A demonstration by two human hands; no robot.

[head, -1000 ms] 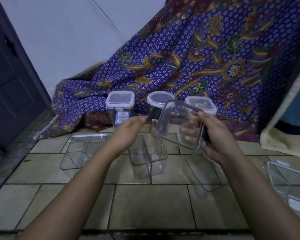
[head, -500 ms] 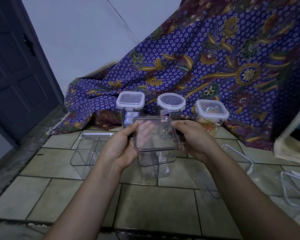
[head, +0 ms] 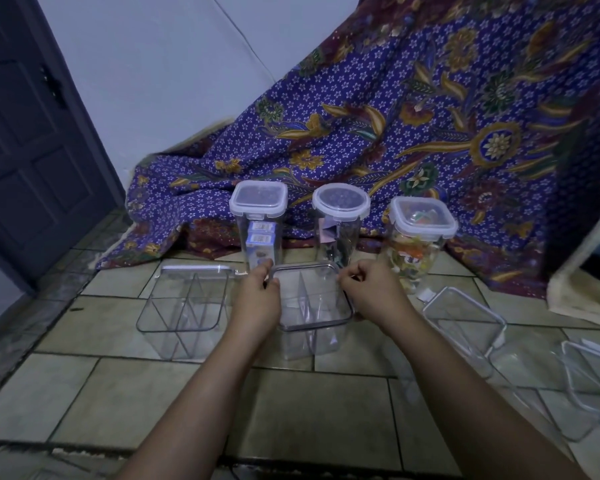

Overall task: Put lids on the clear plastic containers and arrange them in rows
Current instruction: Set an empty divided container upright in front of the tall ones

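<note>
A clear lid [head: 312,296] lies flat on top of the middle clear container [head: 309,337] on the tiled floor. My left hand [head: 258,299] grips the lid's left edge and my right hand [head: 369,292] grips its right edge. To the left stands an open divided clear container [head: 184,310]. To the right, another clear container [head: 465,320] stands with its lid tilted on it. Behind stand three lidded containers with contents: a square one [head: 258,220], a round one [head: 340,220] and a square one [head: 420,237].
More clear containers and lids [head: 589,386] lie at the far right. A patterned purple cloth [head: 430,133] drapes behind the back row. A dark door [head: 32,150] is at the left. Bare floor tiles [head: 309,417] lie in front of me.
The lid, held tilted in the air a second ago, has come down flat onto the middle container. Both hands moved down with it to its two sides.
</note>
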